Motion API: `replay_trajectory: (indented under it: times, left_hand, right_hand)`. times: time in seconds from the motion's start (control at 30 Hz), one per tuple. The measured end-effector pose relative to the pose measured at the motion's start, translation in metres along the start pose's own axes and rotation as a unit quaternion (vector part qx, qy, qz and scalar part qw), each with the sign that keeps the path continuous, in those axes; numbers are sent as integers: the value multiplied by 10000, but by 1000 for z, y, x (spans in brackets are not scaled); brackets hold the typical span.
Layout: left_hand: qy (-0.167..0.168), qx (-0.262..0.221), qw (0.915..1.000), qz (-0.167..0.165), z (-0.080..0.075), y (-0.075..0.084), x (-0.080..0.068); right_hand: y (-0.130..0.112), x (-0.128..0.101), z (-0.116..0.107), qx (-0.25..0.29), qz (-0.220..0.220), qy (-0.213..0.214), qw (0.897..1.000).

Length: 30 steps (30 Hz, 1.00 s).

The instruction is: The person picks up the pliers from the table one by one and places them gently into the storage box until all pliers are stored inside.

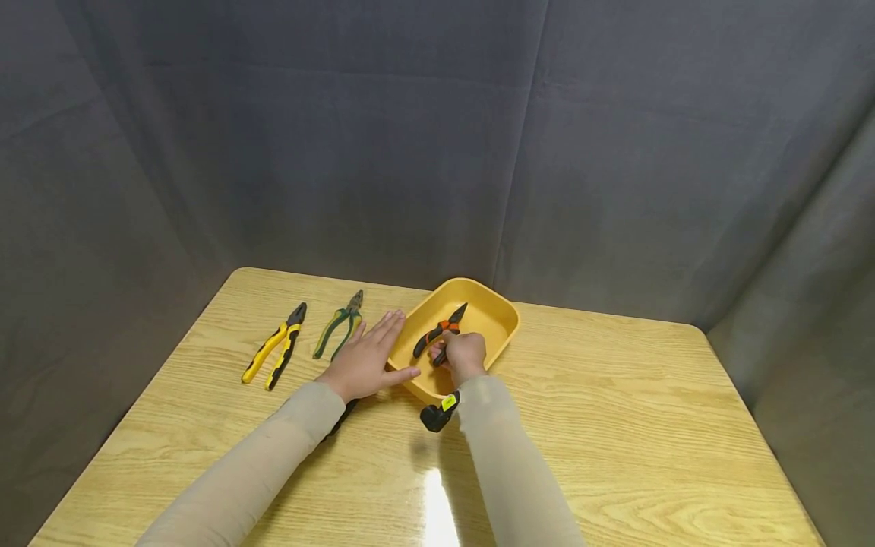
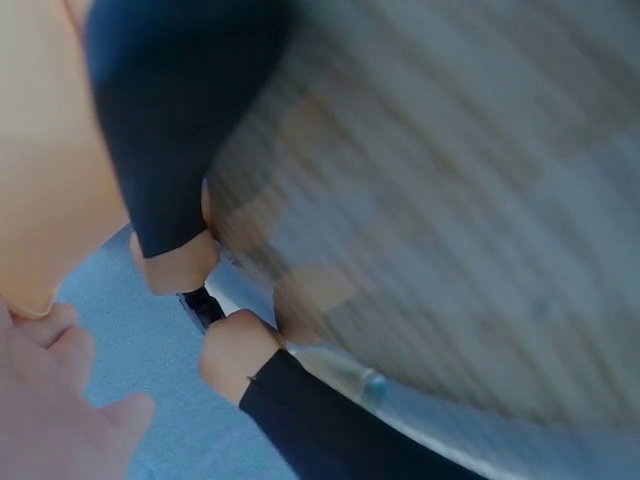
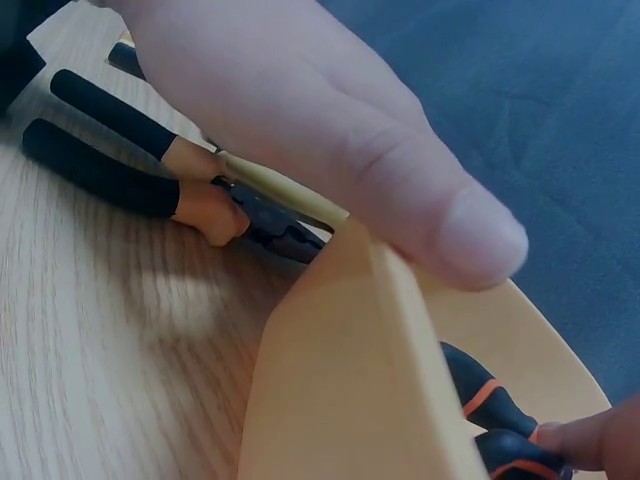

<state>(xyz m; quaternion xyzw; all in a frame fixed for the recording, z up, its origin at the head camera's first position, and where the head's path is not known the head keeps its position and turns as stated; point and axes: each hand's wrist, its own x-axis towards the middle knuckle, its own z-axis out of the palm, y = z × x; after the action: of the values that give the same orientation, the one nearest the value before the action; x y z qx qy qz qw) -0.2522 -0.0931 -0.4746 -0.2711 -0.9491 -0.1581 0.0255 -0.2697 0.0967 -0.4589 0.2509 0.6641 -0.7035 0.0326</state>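
head cam: i've r hand [image 1: 465, 353] curled, gripping orange/blk pliers [image 1: 436, 333] by a handle, inside yellow bin [image 1: 491, 308] | l hand [image 1: 364, 360] fingers straight, spread, at bin's l side | green pliers [image 1: 353, 308] just beside it, yellow/blk pliers [image 1: 295, 320] farther l on tabletop [image 1: 629, 441]

This looks like a small curtained-off space with a bit of workshop about it: grey cloth [image 1: 383, 167] hangs beyond the right grip [image 1: 468, 354] and to both sides of it, a wood-grain tabletop [image 1: 615, 425] spreads beneath, and yellow-and-black pliers [image 1: 293, 323] and green-handled pliers [image 1: 353, 311] lie to its left. Which kind of building this is cannot be told.
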Motion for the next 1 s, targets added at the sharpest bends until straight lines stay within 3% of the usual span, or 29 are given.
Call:
replay_trajectory:
  times: [0.23, 0.5, 1.0]
  left_hand:
    - [-55, -72, 10000, -41, -1, 1, 0]
    - [-77, -126, 9999, -80, -2, 1, 0]
    - [-95, -186, 9997, -96, -4, 3, -1]
  right_hand:
    - [1, 4, 2, -179, 24, 93, 9998]
    - [0, -3, 1, -58, -97, -81, 9999]
    - [2, 0, 5, -328, -137, 106, 9993]
